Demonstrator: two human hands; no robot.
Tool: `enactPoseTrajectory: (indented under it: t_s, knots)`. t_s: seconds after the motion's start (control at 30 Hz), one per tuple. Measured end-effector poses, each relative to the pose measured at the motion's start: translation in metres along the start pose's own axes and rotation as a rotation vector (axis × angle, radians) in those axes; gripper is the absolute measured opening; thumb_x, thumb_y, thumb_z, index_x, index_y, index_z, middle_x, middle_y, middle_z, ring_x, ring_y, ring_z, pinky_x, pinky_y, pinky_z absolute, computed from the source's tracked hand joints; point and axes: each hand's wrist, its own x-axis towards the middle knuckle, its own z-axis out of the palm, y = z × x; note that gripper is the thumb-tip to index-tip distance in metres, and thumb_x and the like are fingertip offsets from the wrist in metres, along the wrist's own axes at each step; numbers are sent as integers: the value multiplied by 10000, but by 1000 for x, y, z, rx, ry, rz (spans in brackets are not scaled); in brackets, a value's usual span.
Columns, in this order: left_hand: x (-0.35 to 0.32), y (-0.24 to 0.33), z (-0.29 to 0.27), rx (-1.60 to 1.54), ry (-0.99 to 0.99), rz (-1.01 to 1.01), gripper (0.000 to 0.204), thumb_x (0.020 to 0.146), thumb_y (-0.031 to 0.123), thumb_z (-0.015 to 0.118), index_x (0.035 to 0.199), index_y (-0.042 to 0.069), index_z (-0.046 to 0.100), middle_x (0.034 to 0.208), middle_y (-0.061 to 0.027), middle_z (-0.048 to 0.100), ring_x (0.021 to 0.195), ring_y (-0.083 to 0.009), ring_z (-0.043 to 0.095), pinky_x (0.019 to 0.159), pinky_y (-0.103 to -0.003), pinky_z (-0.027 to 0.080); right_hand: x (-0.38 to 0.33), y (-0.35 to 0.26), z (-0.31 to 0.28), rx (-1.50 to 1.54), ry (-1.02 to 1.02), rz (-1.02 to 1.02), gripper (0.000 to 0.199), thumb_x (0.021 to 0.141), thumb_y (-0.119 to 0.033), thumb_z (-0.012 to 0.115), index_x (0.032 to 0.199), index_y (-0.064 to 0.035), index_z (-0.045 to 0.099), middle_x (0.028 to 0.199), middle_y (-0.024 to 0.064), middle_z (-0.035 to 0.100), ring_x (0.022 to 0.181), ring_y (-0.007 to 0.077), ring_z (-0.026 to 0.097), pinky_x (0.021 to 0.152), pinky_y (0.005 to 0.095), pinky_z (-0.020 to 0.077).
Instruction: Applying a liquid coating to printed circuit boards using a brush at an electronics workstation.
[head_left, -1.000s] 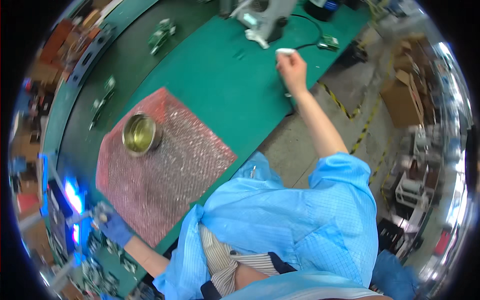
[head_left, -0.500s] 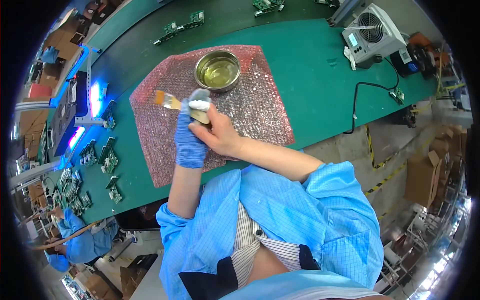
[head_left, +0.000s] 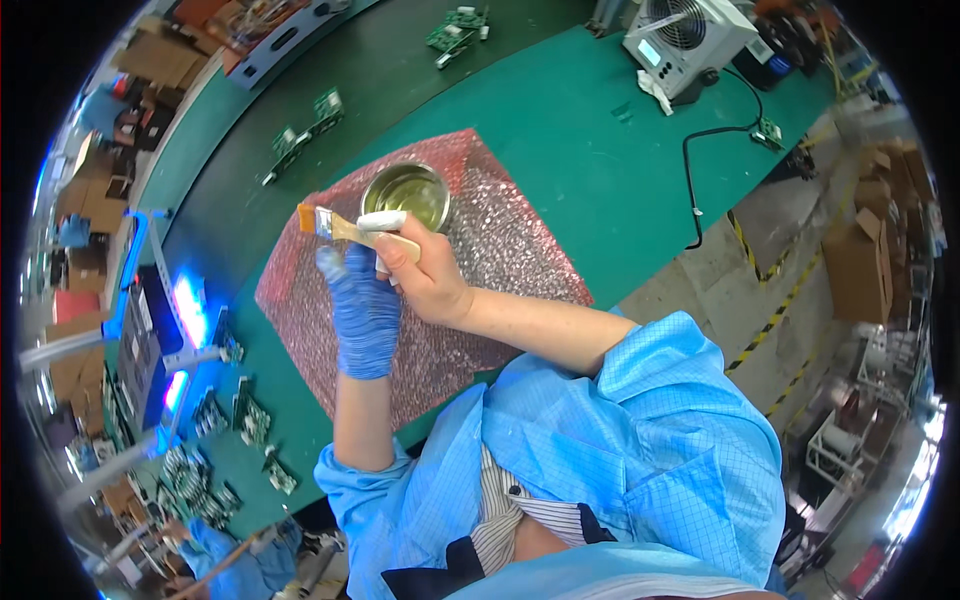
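In my right hand (head_left: 432,275) is a flat paintbrush with a pale wooden handle (head_left: 348,231), a metal ferrule and orange bristles pointing left. White covering wraps a fingertip of this hand. My left hand (head_left: 362,315), in a blue glove with greyish fingertips, is raised just below the brush. Its fingers look apart with nothing visible between them, though they are slightly blurred and partly behind my right hand. Just beyond both hands, a round metal bowl (head_left: 448,205) with yellowish clear liquid stands on a sheet of pinkish bubble wrap (head_left: 500,262).
Green circuit boards lie on the dark belt (head_left: 230,175) beyond the green table (head_left: 560,120) and at left near a blue-lit frame (head_left: 142,260). A white fan unit (head_left: 680,45) with a black cable (head_left: 688,165) stands back right. Another person in blue (head_left: 235,560) is at lower left.
My left hand has let go of the brush and sits below it. The right hand now holds the brush by its handle alone. The whole view has turned and shifted.
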Motion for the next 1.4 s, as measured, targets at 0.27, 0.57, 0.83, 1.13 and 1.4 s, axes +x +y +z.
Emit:
enactPoseTrajectory:
  t_s: [0.27,0.57,0.83,1.13,1.4]
  knots:
    - [115,111,-87,232,335,6,475,923,377,424,1226,12,446,1161,-168,517,1042,-298,532,890,-416,448,38,2,-58,16,187,39,232,927,-187,460,1081,-20,506,777,30,615,606,42,520,547,197,436]
    - [229,116,-142,710,479,-23,361,860,274,553,1174,112,480,955,-112,581,776,-193,596,652,-311,520,54,16,-95,-65,338,120,243,907,-181,502,1085,-15,496,746,66,592,593,72,532,474,193,413]
    - [280,90,-160,880,675,-17,268,875,246,530,1120,141,507,741,-64,584,534,-139,550,422,-261,473,62,22,-104,-94,391,158,222,908,-197,500,1052,-31,531,692,40,591,536,45,490,471,172,383]
    - [253,113,-183,1134,815,105,289,846,317,550,977,62,582,668,-76,591,489,-137,548,410,-263,460,56,17,-93,-127,330,171,236,911,-207,494,1054,-24,538,699,43,593,539,45,493,470,172,385]
    - [171,134,-204,991,839,369,234,820,215,603,920,6,570,811,-110,588,701,-148,585,517,-287,545,40,12,-94,-200,157,260,237,917,-194,473,1034,-4,554,714,34,603,580,57,551,468,175,415]
